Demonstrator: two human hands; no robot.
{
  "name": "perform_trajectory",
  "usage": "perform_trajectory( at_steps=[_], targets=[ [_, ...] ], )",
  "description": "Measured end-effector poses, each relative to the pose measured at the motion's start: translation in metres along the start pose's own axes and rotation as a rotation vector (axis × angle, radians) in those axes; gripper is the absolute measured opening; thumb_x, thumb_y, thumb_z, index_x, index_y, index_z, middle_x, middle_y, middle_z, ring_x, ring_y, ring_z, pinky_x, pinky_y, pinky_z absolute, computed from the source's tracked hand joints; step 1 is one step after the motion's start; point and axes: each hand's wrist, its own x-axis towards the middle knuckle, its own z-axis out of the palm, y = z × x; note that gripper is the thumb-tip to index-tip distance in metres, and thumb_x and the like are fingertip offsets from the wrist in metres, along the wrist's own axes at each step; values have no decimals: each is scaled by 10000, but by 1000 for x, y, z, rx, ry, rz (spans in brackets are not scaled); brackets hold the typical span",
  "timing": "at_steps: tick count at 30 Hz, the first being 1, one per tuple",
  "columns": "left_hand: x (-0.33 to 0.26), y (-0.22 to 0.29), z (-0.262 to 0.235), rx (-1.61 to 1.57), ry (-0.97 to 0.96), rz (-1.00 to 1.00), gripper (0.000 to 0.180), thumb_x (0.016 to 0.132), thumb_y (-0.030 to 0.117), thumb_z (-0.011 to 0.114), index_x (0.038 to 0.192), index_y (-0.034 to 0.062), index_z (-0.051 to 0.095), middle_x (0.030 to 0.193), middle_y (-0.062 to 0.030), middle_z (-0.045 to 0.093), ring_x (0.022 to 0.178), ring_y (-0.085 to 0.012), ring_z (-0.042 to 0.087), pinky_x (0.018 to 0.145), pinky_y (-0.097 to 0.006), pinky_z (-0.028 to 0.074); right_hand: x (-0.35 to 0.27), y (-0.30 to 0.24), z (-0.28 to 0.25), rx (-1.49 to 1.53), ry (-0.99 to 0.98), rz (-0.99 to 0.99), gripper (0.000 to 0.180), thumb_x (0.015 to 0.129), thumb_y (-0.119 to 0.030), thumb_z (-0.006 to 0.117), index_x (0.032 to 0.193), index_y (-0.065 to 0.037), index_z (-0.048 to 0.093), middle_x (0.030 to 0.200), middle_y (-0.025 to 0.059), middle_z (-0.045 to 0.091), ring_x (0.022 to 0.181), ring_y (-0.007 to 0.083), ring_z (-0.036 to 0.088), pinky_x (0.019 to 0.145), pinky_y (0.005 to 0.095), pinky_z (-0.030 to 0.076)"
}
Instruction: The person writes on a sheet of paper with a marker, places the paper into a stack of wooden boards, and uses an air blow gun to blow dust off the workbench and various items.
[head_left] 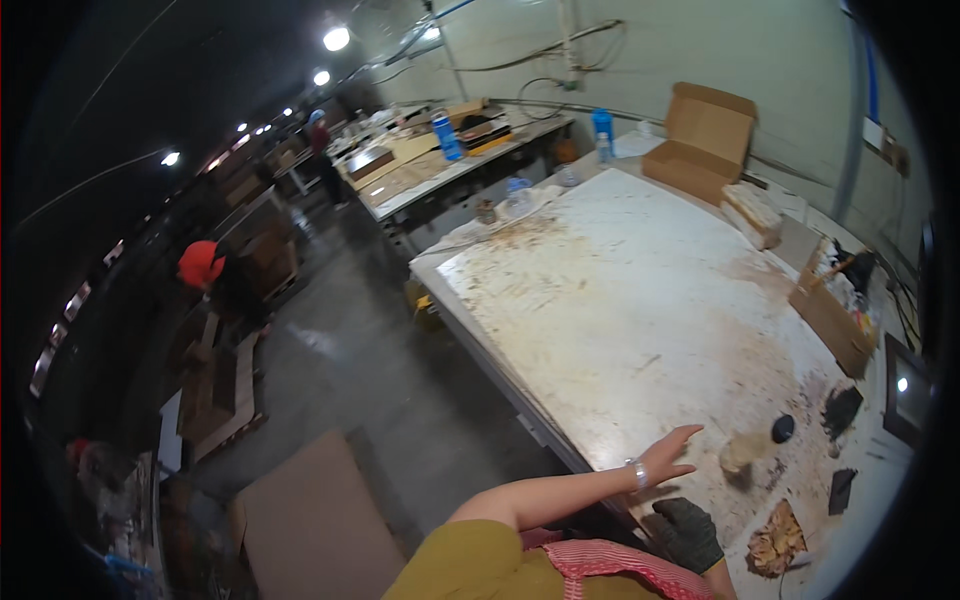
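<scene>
My bare left hand (668,460), with a bracelet at the wrist, reaches over the near part of a stained white worktable (620,300). Its fingers are spread and hold nothing. Closest to them is a blurred, cloudy yellowish container (738,455), apart from the hand. My right hand (687,530) wears a dark grey glove and is at the table's near edge, its fingers loosely apart with nothing visible in them. Beyond the container lies a small round black object (783,428). A crumpled brown paper (777,540) rests to the right of the glove.
Along the table's right side are black rags (842,410), a cardboard box of supplies (832,325) and a dark-framed screen (908,390). An open cardboard box (695,145) and blue bottle (602,124) stand at the back. A person in a red cap (202,263) is at the left.
</scene>
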Motion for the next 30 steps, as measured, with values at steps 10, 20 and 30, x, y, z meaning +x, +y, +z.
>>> perform_trajectory(
  at_steps=[10,20,30],
  targets=[
    [-376,-76,-266,156,604,-793,468,819,343,610,1204,98,502,1115,-129,566,999,-257,572,874,-365,454,202,-121,140,-148,-237,-449,251,771,-240,569,964,-89,623,905,145,609,826,334,579,739,427,467],
    [-467,-111,-447,221,222,-962,549,812,382,612,1259,110,446,1171,-184,543,1086,-321,523,911,-381,420,402,-248,248,-259,-244,-715,293,714,-160,633,992,-72,602,921,137,596,868,328,569,752,422,457],
    [-695,-300,-519,-168,1368,-1507,385,811,236,635,1150,103,509,898,-84,598,700,-165,562,529,-301,452,638,-333,323,-227,-244,-647,289,766,-195,610,1018,-57,581,991,134,576,866,326,572,742,390,474]
  ],
)
